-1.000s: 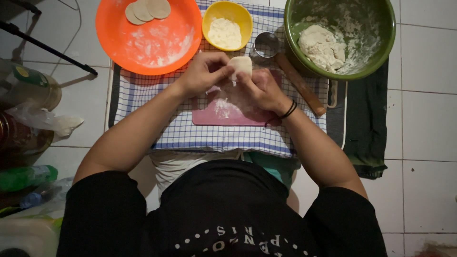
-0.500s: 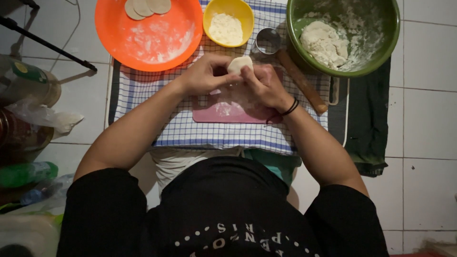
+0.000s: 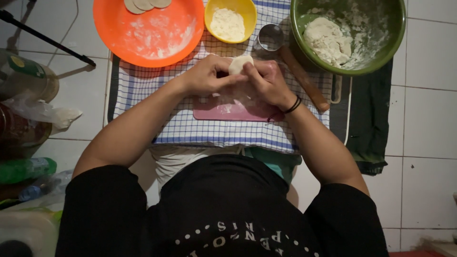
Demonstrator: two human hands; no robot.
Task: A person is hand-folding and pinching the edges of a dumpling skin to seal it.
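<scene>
We worked over a blue-checked cloth (image 3: pixel 143 90) spread on the tiled floor, with a green bowl (image 3: pixel 395 28) holding a lump of dough (image 3: pixel 326 40) at its far right corner, an orange plate (image 3: pixel 147 35) dusted with flour and bearing a few cut rounds (image 3: pixel 143 4) at the far left, and a small yellow bowl (image 3: pixel 231 21) of flour between them. A pink board (image 3: pixel 228 110) lay under our hands, a wooden rolling pin (image 3: pixel 304 78) slanted just right of it, and a round metal cutter (image 3: pixel 270 37) stood near the yellow bowl. Over the last second our hands had drawn closer together and the small dough piece (image 3: pixel 239 64) had sunk deeper between them, so we judged the shaping was further along. Our left hand (image 3: pixel 207 76) and right hand (image 3: pixel 266 84) both closed on that piece, fingers curled narrow around it, just above the board.
</scene>
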